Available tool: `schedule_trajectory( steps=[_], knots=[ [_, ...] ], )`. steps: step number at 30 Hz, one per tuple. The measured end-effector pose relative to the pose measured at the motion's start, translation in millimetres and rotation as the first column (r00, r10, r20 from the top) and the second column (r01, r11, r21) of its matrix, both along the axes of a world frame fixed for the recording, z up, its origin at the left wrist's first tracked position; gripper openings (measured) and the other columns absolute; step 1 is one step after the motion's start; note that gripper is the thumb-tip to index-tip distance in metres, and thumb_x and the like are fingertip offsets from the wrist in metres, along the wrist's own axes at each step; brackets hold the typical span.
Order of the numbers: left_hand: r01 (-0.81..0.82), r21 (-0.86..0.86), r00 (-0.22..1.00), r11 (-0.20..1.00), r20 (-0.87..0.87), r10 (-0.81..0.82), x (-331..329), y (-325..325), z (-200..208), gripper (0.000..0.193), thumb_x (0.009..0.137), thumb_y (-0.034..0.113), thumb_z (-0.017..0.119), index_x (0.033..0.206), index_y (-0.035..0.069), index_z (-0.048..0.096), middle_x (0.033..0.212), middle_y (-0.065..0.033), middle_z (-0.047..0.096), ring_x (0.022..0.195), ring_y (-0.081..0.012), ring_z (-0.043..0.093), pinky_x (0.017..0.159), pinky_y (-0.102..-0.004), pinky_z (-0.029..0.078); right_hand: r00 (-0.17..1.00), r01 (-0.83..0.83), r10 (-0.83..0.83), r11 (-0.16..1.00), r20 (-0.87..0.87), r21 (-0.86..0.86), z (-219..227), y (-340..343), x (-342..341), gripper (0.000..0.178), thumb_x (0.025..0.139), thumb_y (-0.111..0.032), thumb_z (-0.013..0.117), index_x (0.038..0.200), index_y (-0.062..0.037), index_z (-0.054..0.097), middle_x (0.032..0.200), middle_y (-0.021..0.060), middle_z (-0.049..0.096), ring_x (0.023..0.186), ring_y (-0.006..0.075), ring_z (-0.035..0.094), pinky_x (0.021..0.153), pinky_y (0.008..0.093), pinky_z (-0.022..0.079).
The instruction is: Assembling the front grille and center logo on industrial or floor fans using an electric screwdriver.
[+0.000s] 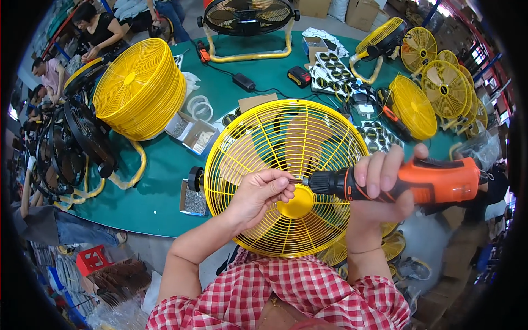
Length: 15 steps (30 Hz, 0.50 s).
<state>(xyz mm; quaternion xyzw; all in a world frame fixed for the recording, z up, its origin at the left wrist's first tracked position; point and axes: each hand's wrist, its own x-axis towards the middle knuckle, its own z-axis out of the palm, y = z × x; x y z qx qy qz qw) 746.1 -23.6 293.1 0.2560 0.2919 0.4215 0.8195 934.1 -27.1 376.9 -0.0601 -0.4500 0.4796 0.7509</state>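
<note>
My right hand [379, 173] is wrapped round an orange and black cordless drill [445, 181], held level with its chuck to the left. A thin bit runs from the chuck into the pinched fingertips of my left hand [261, 195]. Whether a screw sits at the bit's tip is too small to tell. Both hands are over the yellow wire grille [297, 206] of a round fan, which stands at the table's near edge in front of me. Pale blades show through its wires. A black knob [195, 179] sticks out at the fan's left side.
On the green table [148, 206] are a stack of yellow grilles [135, 91], small boxes of hardware [192, 135], round stickers [330, 71], a battery pack [299, 76] and a corded adapter [243, 82]. Finished-looking fans [443, 88] stand right; black fan housings [88, 137] stand left. People work at far left.
</note>
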Motion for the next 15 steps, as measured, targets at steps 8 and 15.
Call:
schedule_trajectory(
  steps=[8,15],
  knots=[
    [0.215,-0.049,0.977,0.975,0.012,-0.215,-17.3,3.2,-4.4,0.016,0.087,0.015,0.057,0.095,0.002,0.06,0.083,-0.0059,0.062,0.073,-0.0121,0.059,0.068,-0.023,0.05,0.99,-0.14,0.14,0.986,0.008,0.094,-10.7,4.5,1.9,0.057,0.079,-0.02,0.067,0.126,-0.0128,0.036,0.072,0.0041,0.052,0.059,0.0162,0.055,0.058,0.0315,0.045],
    [0.147,0.08,0.974,0.986,-0.183,-0.131,-7.1,22.2,-7.8,0.013,0.085,0.014,0.06,0.092,0.003,0.059,0.082,-0.0014,0.059,0.075,-0.007,0.055,0.068,-0.0197,0.045,0.998,0.041,-0.045,0.992,0.035,0.118,-25.6,-4.5,-3.9,0.064,0.073,-0.017,0.074,0.126,-0.0171,0.039,0.073,0.0052,0.054,0.058,0.0191,0.056,0.059,0.0328,0.045]
  ],
)
